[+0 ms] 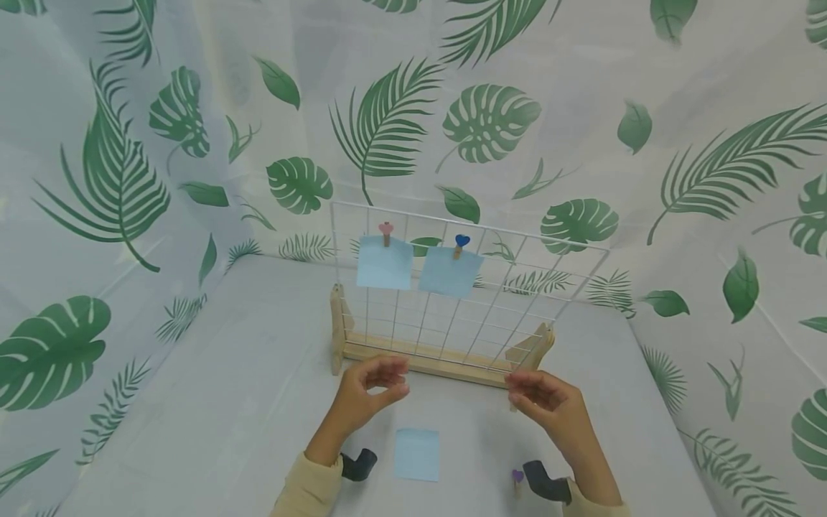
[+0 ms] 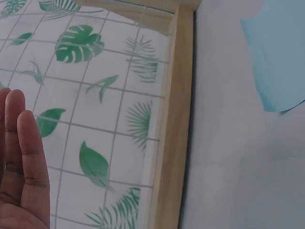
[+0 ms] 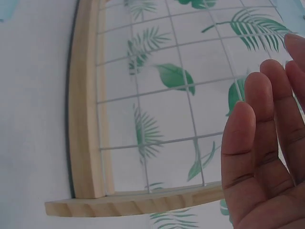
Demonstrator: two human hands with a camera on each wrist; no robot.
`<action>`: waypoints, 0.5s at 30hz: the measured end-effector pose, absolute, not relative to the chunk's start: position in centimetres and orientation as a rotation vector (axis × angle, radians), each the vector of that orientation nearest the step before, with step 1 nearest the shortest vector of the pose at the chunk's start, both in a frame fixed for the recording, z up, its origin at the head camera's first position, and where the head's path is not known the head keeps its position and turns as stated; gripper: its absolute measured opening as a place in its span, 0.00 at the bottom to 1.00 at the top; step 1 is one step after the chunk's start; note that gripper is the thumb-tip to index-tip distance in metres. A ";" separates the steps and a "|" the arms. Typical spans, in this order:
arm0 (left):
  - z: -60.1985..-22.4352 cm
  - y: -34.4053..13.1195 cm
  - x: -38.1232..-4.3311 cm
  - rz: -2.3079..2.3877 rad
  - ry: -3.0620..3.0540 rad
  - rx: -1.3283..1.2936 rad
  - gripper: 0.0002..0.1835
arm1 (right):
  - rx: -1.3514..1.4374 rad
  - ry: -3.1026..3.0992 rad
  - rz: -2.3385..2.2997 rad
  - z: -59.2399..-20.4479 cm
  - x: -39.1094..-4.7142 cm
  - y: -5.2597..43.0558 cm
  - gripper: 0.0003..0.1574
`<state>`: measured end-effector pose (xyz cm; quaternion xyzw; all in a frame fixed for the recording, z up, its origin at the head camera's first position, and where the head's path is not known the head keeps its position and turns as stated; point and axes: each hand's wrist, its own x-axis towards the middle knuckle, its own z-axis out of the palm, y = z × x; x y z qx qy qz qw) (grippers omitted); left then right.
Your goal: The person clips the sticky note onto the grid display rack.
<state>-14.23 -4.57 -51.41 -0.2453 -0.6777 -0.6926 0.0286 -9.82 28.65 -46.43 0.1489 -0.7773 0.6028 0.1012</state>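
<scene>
In the head view my left hand (image 1: 373,388) hovers before the rack's wooden base, fingers loosely bent and nothing in them. My right hand (image 1: 545,402) is near the right end of that base, likewise holding nothing. A white wire grid rack (image 1: 494,298) stands upright in its wooden base (image 1: 446,368). On the grid hang two light blue paper sheets: the left sheet (image 1: 384,264) under a pink heart clothespin (image 1: 386,231), the right sheet (image 1: 450,271) under a blue heart clothespin (image 1: 461,244). A third blue sheet (image 1: 416,454) lies flat on the table between the forearms.
A clothespin with a purple heart (image 1: 517,480) lies on the white table (image 1: 258,388) by the right wrist. Dark wrist mounts (image 1: 545,482) sit on both wrists. Leaf-printed curtains (image 1: 400,122) enclose the table at the back and sides.
</scene>
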 end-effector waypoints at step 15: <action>-53.6 -4.1 -13.3 -2.222 -2.175 -0.636 0.22 | 0.270 -2.320 1.812 -48.0 -8.6 28.7 0.15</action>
